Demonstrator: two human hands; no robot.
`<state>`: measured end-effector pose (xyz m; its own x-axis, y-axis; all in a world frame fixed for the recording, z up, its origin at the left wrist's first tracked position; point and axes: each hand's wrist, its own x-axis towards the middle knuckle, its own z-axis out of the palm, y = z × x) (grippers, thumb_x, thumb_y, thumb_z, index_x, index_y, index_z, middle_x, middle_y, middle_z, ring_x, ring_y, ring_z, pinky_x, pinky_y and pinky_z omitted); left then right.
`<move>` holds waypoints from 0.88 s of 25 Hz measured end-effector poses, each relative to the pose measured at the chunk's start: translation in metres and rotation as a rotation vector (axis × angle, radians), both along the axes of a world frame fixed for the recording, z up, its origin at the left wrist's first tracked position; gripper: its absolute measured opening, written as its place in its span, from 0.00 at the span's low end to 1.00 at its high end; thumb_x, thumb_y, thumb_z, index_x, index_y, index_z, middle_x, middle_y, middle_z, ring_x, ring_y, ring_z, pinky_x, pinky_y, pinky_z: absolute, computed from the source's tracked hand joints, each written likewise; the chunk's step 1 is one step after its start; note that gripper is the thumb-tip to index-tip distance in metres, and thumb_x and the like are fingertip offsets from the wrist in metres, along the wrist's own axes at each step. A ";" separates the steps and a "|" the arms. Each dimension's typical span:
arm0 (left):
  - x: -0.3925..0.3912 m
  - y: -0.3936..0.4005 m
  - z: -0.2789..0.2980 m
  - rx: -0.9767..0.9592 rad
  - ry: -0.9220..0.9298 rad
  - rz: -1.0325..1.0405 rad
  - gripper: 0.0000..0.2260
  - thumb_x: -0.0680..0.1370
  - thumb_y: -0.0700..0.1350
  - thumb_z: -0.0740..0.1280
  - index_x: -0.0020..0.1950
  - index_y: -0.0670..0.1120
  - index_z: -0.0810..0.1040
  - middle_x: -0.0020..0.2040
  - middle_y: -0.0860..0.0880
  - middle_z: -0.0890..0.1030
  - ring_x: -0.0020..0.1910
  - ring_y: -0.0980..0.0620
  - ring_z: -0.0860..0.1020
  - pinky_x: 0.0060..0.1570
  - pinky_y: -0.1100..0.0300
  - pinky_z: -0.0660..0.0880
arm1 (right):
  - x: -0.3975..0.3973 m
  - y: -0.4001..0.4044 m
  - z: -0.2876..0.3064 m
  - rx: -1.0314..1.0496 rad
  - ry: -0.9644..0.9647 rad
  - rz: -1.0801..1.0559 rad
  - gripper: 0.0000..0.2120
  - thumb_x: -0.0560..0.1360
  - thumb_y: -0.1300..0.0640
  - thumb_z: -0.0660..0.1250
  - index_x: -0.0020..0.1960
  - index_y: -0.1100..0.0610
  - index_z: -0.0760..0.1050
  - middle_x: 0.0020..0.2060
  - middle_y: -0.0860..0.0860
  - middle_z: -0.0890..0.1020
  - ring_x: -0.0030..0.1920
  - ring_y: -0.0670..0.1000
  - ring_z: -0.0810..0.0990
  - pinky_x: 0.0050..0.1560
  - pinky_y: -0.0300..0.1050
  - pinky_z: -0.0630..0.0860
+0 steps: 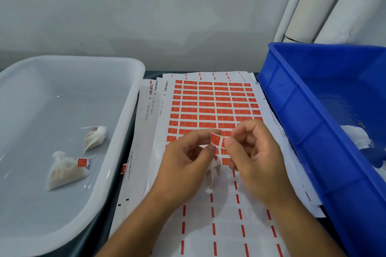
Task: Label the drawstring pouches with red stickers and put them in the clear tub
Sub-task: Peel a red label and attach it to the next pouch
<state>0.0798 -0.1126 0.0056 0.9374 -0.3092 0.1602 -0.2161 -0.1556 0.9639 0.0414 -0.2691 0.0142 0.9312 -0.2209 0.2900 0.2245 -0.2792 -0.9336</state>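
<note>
At the centre of the frame we see both hands meeting over the sticker sheet [213, 108], each pinching the same red sticker [217, 141]. The left hand [186, 158] holds the sticker's left edge between thumb and forefinger, with the other fingers loosely curled beneath. The right hand [252, 148] pinches the right edge, thumb in front, its remaining fingers curled in towards the palm. The sticker sits upright between the two sets of fingertips, above the sheet rather than lying on it.

Just below the hands, a white drawstring pouch [213, 170] hangs or rests between them; it is blurred, and we cannot tell which fingers hold it.

At the left of the frame lies the clear tub [133, 98], just beside the stacked sheets. On its floor, well apart from the hands, we see two labelled pouches: one [95, 136] nearer the middle of the tub, and a larger-looking one [66, 171] lower left of it, with a red sticker folded on its string.

At the right edge stands a blue bin [313, 110], touching the paper stack, with white pouch fabric [357, 136] showing inside it.
</note>
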 end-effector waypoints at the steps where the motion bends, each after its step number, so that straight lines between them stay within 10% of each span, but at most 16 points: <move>1: 0.000 0.000 0.000 -0.003 0.003 -0.011 0.11 0.82 0.44 0.67 0.60 0.60 0.82 0.54 0.64 0.84 0.54 0.58 0.83 0.49 0.73 0.76 | -0.001 0.000 -0.001 -0.055 -0.009 -0.007 0.07 0.77 0.50 0.70 0.52 0.45 0.74 0.47 0.41 0.83 0.48 0.50 0.85 0.42 0.42 0.84; 8: 0.000 0.001 0.001 -0.045 0.028 -0.093 0.13 0.80 0.45 0.69 0.63 0.57 0.81 0.56 0.58 0.85 0.54 0.50 0.84 0.55 0.56 0.82 | 0.000 0.004 -0.002 -0.215 -0.073 -0.095 0.08 0.76 0.46 0.70 0.48 0.46 0.72 0.44 0.40 0.82 0.46 0.43 0.83 0.41 0.29 0.79; 22: -0.002 -0.001 0.001 -0.085 0.044 -0.046 0.17 0.81 0.43 0.68 0.68 0.59 0.74 0.45 0.52 0.86 0.48 0.48 0.85 0.49 0.59 0.83 | 0.003 0.000 0.001 -0.153 0.026 0.018 0.03 0.76 0.44 0.69 0.50 0.38 0.77 0.48 0.35 0.81 0.51 0.41 0.82 0.42 0.29 0.78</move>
